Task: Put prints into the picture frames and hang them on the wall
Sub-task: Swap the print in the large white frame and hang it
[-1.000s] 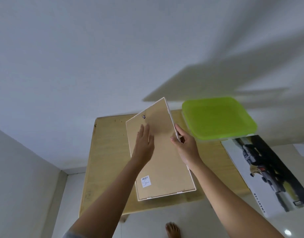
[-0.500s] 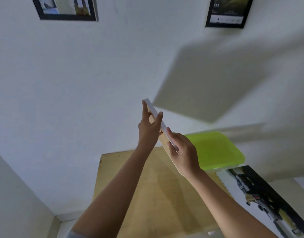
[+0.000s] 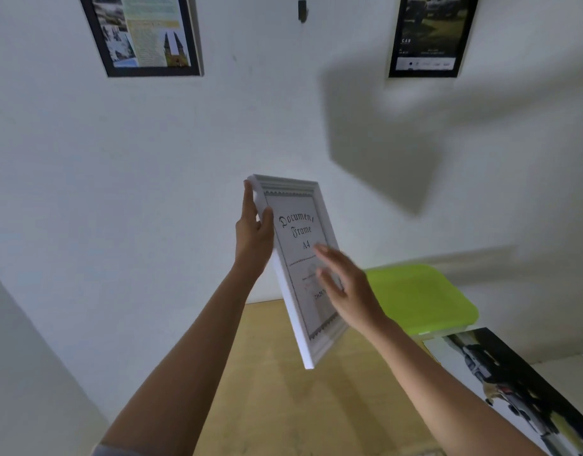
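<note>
A white picture frame (image 3: 295, 258) is held up in the air over the wooden table (image 3: 283, 406), its front turned toward me, showing a sheet that reads "Document Frame A4". My left hand (image 3: 253, 232) grips its left edge near the top, thumb on the front. In front of the glass lower down, my right hand (image 3: 346, 287) has its fingers spread; whether it touches is unclear. A car print (image 3: 514, 390) lies on a surface at the lower right. Above the frame a dark hook (image 3: 302, 9) sticks out of the white wall.
Two black-framed prints hang on the wall, a landscape print (image 3: 142, 31) at upper left and a dark car print (image 3: 428, 34) at upper right. A lime green tray (image 3: 418, 297) sits at the back right of the table.
The frame lay back side up on the table, then was lifted edge-on and turned so its front faces me. My view has tilted up toward the wall. My right hand has let go of the edge.
</note>
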Action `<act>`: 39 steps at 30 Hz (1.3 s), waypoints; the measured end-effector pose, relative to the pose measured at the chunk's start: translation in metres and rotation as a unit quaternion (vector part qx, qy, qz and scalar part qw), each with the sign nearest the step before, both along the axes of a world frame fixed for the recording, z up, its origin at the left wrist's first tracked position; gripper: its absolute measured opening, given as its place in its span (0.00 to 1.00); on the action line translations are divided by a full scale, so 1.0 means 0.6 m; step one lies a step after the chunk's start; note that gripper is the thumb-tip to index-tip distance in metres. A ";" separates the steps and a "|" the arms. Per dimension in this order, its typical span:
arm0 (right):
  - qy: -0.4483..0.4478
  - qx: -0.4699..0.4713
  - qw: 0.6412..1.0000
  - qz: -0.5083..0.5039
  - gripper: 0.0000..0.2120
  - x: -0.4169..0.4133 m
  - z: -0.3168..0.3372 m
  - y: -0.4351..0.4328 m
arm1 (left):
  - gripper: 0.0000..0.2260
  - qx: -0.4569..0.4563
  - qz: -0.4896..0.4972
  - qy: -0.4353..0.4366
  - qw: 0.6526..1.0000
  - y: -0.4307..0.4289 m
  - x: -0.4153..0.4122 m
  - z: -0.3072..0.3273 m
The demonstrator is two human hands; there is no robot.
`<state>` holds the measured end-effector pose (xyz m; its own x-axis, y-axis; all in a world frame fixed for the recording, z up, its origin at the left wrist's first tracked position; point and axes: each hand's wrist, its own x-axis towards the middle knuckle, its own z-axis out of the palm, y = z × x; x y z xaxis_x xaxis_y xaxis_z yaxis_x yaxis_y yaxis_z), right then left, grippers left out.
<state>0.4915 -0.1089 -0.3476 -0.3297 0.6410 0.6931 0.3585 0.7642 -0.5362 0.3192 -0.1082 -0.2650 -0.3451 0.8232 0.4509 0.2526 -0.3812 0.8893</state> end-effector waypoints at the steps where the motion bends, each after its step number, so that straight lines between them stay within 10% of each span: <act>1: 0.016 0.017 0.998 -0.057 0.19 0.006 0.007 0.020 | 0.28 0.009 -0.010 -0.010 1.000 0.000 -0.009 0.006; 5: 0.037 -0.085 0.981 -0.173 0.21 0.032 0.032 0.104 | 0.25 0.036 -0.035 -0.047 0.998 0.013 -0.045 0.021; 12: 0.205 -0.327 0.922 0.007 0.19 0.051 0.078 0.177 | 0.21 0.056 -0.057 -0.106 0.991 0.085 -0.075 0.070; 28: 0.391 -0.033 0.917 0.068 0.21 0.020 0.379 0.412 | 0.19 0.181 -0.011 -0.013 0.983 0.266 -0.052 0.289; 39: 0.371 -0.033 0.923 0.092 0.21 -0.020 0.383 0.504 | 0.19 0.149 0.039 0.014 0.988 0.351 -0.083 0.296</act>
<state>0.4795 0.1934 -0.1176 0.1123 0.6709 0.7330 -0.2592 0.7319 -0.6302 0.2693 0.1023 -0.0873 -0.3863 0.6239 0.6794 0.3155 -0.6028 0.7329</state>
